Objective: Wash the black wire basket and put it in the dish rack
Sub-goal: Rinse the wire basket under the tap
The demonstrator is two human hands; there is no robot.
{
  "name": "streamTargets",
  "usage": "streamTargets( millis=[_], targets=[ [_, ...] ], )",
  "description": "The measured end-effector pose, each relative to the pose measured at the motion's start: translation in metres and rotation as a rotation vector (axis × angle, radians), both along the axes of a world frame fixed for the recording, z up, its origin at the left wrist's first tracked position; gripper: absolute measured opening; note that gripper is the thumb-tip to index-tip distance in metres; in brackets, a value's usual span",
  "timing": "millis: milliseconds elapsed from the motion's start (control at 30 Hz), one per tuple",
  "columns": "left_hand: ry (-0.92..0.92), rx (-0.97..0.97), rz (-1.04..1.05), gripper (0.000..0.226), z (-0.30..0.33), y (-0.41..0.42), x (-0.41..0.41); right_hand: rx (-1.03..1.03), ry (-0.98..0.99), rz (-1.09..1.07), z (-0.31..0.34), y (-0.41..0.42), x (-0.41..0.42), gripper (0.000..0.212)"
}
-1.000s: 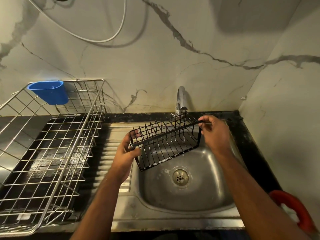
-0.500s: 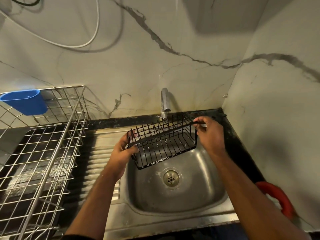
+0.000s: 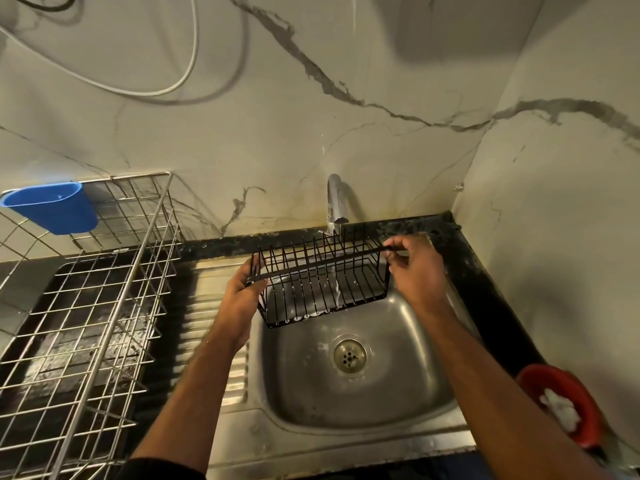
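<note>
1. Black wire basket (image 3: 320,284) is under the tap (image 3: 336,202), over the sink (image 3: 398,386)
2. Left hand (image 3: 242,299) and right hand (image 3: 417,271) pinch its ends
3. Wet wire could slip from those fingers

The sink bowl (image 3: 363,393) at lower centre lies open below the black wire basket (image 3: 322,285), which hangs under the tap (image 3: 335,202). The dish rack (image 3: 86,306) at left is open-topped; a blue cup (image 3: 55,211) occupies its far rim. A red bowl (image 3: 561,407) sits lower right.
</note>
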State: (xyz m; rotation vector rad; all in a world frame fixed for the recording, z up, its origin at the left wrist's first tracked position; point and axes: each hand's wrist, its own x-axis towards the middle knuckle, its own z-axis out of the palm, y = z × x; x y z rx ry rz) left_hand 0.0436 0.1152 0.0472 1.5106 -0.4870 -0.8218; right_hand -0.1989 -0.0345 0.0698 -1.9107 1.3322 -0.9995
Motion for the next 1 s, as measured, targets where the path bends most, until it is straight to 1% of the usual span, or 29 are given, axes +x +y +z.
streamTargets(
  millis=[233,467,667,767,867,1000],
  targets=[
    [-0.002,0.002,0.031,0.051,-0.004,0.003,0.01,-0.046,0.012,0.039,-0.002,0.002,0.006,0.021],
    [-0.008,0.014,0.04,0.049,-0.007,0.009,0.019,-0.015,-0.005,0.07,-0.002,0.008,0.01,0.022],
    [-0.026,0.019,0.049,0.042,-0.008,0.014,0.019,-0.01,-0.012,0.078,-0.003,0.012,0.01,0.021],
    [-0.061,0.032,0.021,0.037,-0.003,0.014,0.016,0.02,-0.035,0.071,-0.003,0.013,0.007,0.022],
    [-0.118,0.077,0.005,0.036,0.002,0.012,0.012,0.009,-0.016,0.036,0.002,0.015,0.002,0.023],
    [-0.222,0.096,0.016,0.03,-0.003,0.007,0.009,0.02,-0.064,0.007,0.01,0.016,-0.006,0.023]
  ],
)
